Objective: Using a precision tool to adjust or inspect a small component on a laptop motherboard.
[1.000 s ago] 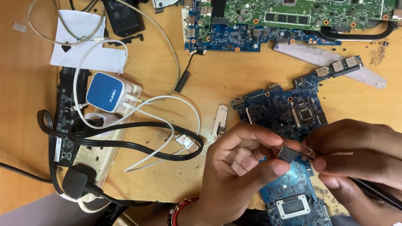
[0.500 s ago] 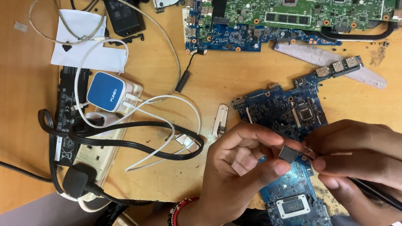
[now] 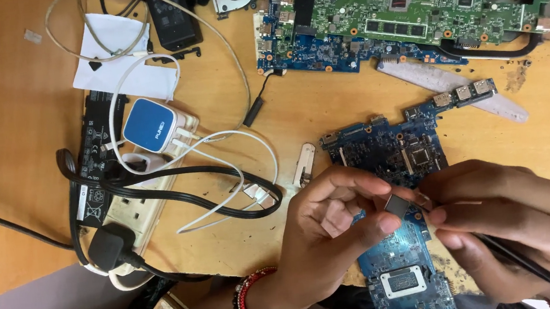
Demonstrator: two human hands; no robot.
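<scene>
Now the left hand (image 3: 326, 233) is pinching a small grey chip (image 3: 397, 205) off the blue board (image 3: 390, 163); the right hand (image 3: 517, 225) is gripping a thin tool (image 3: 534, 267).

Bare orange-brown wooden tabletop (image 3: 4, 133) lies open along the far left. Tangled black and white cables (image 3: 177, 184) over a cream power strip (image 3: 136, 218) block the centre-left. A long green circuit board (image 3: 410, 17) closes off the top edge. A blue circuit board (image 3: 389, 150) fills the centre-right.

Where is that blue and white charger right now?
In the head view, the blue and white charger sits left of centre, plugged into the power strip, below the white paper.
</scene>
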